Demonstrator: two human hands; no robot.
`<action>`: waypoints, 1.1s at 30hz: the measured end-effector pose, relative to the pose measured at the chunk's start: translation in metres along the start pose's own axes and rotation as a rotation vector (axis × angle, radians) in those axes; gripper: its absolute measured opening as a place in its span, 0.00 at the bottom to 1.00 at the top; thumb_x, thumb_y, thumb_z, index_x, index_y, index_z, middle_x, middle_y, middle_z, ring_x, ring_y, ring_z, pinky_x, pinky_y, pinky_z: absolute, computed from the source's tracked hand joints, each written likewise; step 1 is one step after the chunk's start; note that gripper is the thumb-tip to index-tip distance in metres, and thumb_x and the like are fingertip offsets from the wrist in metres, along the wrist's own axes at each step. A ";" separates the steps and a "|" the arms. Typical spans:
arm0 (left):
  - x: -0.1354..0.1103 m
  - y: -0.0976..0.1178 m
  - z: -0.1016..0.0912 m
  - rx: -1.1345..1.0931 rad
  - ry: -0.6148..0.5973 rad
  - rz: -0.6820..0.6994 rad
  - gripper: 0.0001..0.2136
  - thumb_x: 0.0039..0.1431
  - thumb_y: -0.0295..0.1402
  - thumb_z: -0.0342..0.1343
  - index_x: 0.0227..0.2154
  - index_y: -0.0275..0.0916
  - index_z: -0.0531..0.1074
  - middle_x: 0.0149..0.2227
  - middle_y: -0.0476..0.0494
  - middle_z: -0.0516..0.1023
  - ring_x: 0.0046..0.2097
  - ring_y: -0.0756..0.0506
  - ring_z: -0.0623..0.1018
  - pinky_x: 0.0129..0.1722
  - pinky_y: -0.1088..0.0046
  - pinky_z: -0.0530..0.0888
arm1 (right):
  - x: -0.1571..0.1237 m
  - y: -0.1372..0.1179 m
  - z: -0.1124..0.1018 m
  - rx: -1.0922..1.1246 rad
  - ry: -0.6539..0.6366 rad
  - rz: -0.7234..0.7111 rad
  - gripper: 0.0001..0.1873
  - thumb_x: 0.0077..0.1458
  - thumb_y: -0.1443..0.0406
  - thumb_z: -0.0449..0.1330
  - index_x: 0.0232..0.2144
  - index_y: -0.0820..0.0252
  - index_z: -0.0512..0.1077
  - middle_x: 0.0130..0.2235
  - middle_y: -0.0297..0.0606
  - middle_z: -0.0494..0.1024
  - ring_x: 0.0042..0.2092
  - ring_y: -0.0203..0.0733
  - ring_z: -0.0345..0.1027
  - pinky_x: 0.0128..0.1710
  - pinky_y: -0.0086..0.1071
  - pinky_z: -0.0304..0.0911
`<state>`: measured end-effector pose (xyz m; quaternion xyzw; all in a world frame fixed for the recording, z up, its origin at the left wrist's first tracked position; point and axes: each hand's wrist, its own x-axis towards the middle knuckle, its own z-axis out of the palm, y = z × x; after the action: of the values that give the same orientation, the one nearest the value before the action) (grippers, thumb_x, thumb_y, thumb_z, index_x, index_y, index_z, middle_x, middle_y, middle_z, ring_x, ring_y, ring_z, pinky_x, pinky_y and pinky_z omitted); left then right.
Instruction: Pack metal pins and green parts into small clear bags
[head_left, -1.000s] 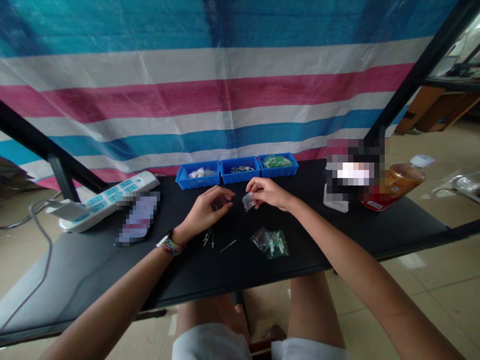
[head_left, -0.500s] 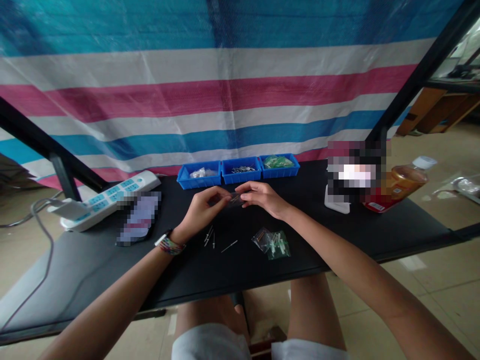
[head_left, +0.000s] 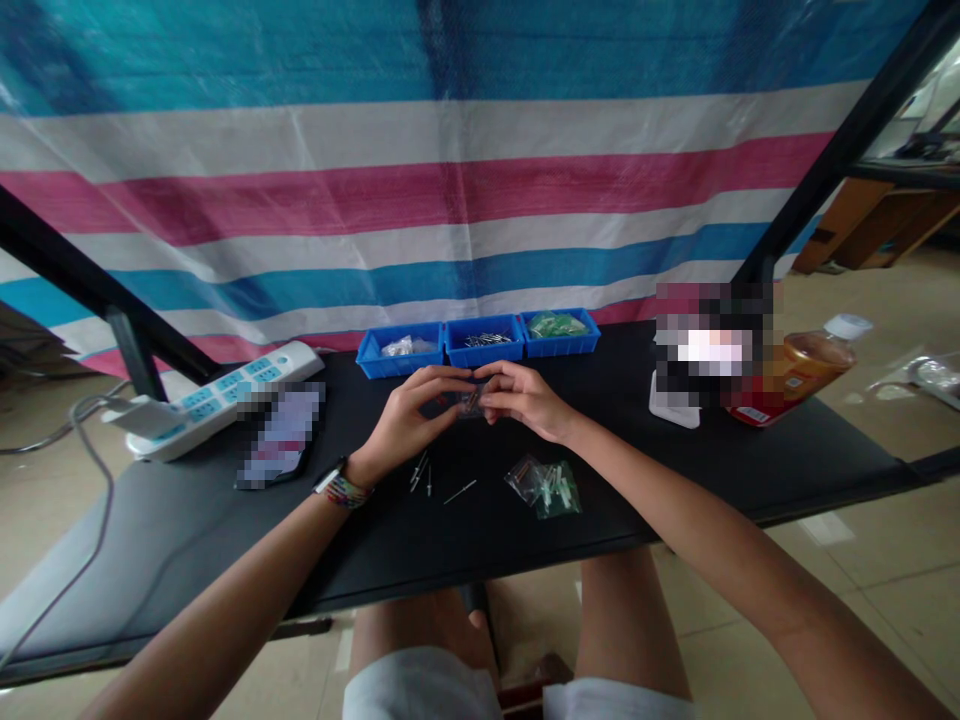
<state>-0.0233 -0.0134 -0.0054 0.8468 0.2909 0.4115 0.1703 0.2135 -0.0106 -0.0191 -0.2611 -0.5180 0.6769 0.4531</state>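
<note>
Between my hands is a small clear plastic bag [head_left: 471, 402] with something small and metallic in it. My left hand [head_left: 411, 412] pinches the bag's left side between thumb and fingers. The fingers of my right hand [head_left: 531, 402] close on its right side, and the two hands' fingertips nearly meet. Several loose rivets [head_left: 421, 474] lie on the black table below my left hand, with a single rivet [head_left: 460, 491] to their right. Nearer my right forearm are a clear packet [head_left: 523, 478] and a green-tinted packet of white plugs [head_left: 557, 490], overlapping.
Behind my hands stand three blue bins: one with clear bags [head_left: 401, 350], one with metal rivets [head_left: 484, 340], one with green bags [head_left: 561, 332]. A power strip [head_left: 232, 395] and a phone [head_left: 281, 435] lie left. A drink bottle [head_left: 817, 360] and a white object [head_left: 675, 400] are right.
The fingers of both hands have shifted around the clear bag, which now hangs slightly lower between them. The left fingers are straighter, their tips closer to the right hand's. Nothing on the table has moved.
</note>
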 end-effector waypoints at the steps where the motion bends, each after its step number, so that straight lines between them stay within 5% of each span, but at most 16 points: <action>1: 0.000 0.000 0.000 0.005 -0.012 0.008 0.08 0.69 0.34 0.63 0.48 0.44 0.83 0.53 0.40 0.84 0.55 0.40 0.82 0.50 0.63 0.80 | 0.000 0.000 0.000 0.011 -0.008 0.014 0.27 0.47 0.63 0.78 0.48 0.59 0.77 0.33 0.30 0.79 0.31 0.37 0.76 0.34 0.33 0.75; 9: -0.002 -0.006 0.003 -0.134 0.055 -0.273 0.12 0.68 0.43 0.63 0.43 0.40 0.82 0.40 0.42 0.86 0.40 0.43 0.84 0.40 0.68 0.79 | 0.001 0.002 -0.002 -0.002 0.014 0.116 0.23 0.55 0.55 0.72 0.49 0.60 0.76 0.32 0.35 0.82 0.31 0.39 0.77 0.31 0.32 0.73; 18: 0.006 -0.031 -0.015 -0.198 0.508 -0.596 0.12 0.61 0.42 0.66 0.39 0.37 0.81 0.29 0.47 0.80 0.24 0.52 0.73 0.23 0.77 0.69 | 0.000 -0.002 -0.004 -0.045 0.058 0.084 0.20 0.52 0.59 0.70 0.46 0.59 0.77 0.32 0.34 0.81 0.30 0.39 0.74 0.29 0.31 0.72; 25: 0.005 -0.035 -0.026 -0.482 0.589 -0.798 0.23 0.63 0.44 0.63 0.56 0.35 0.78 0.51 0.31 0.86 0.32 0.48 0.83 0.27 0.76 0.75 | 0.000 -0.002 -0.005 -0.089 0.031 0.087 0.20 0.52 0.58 0.69 0.46 0.59 0.77 0.32 0.35 0.80 0.30 0.39 0.73 0.30 0.32 0.71; 29: 0.003 -0.036 -0.024 -0.455 0.566 -0.725 0.28 0.60 0.39 0.61 0.63 0.38 0.74 0.54 0.34 0.85 0.33 0.48 0.84 0.28 0.76 0.76 | -0.004 -0.013 -0.010 -0.371 -0.162 0.061 0.15 0.53 0.59 0.71 0.41 0.61 0.78 0.33 0.34 0.80 0.30 0.36 0.70 0.30 0.29 0.65; 33: 0.002 -0.033 -0.020 -0.337 0.454 -0.648 0.23 0.59 0.38 0.60 0.56 0.36 0.80 0.55 0.34 0.85 0.35 0.46 0.85 0.29 0.76 0.75 | -0.009 -0.029 -0.020 -0.727 -0.510 0.085 0.12 0.49 0.61 0.75 0.35 0.62 0.81 0.31 0.33 0.78 0.33 0.36 0.69 0.33 0.29 0.63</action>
<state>-0.0493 0.0145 -0.0096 0.5601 0.5007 0.5543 0.3582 0.2439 -0.0082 0.0004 -0.2494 -0.8063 0.5114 0.1614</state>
